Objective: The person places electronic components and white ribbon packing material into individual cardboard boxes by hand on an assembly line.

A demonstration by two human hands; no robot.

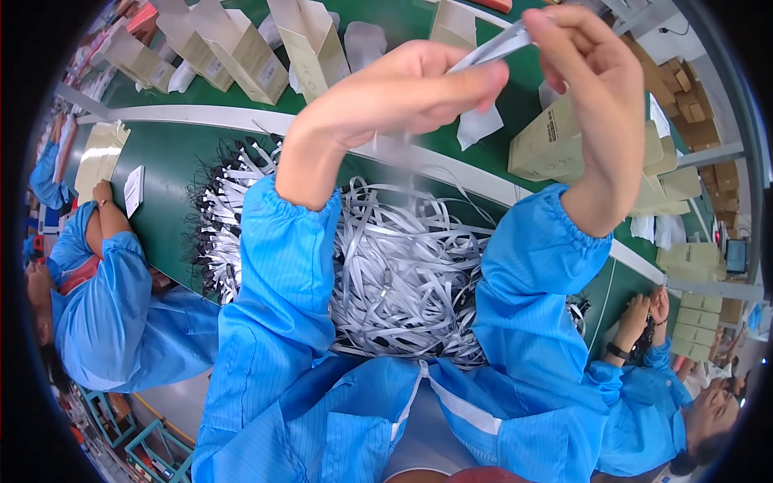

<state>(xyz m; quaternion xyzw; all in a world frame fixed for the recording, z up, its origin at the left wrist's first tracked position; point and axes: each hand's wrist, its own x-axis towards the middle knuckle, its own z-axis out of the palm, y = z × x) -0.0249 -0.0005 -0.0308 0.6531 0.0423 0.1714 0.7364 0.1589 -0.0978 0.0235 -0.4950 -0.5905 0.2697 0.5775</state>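
Both my hands are raised above the bench, with a grey flat strip [498, 48] stretched between them. My left hand [411, 84] is closed, pinching the strip's lower end between thumb and fingers. At the upper end, the thumb and index finger of my right hand [594, 68] grip it, the other fingers curled. Below my forearms lies a large tangled heap of flat grey straps [394, 274]. A blurred pale length hangs under my left hand. To the left sits a bundle of similar straps with black ends and thin black cords [225, 217].
Open cream cardboard boxes [233, 52] line the far side, beyond a white rail [217, 117]; more boxes [547, 141] stand at right. A co-worker in blue [121, 298] sits at left beside a white card [134, 191]. Another person [644, 402] handles dark items at right.
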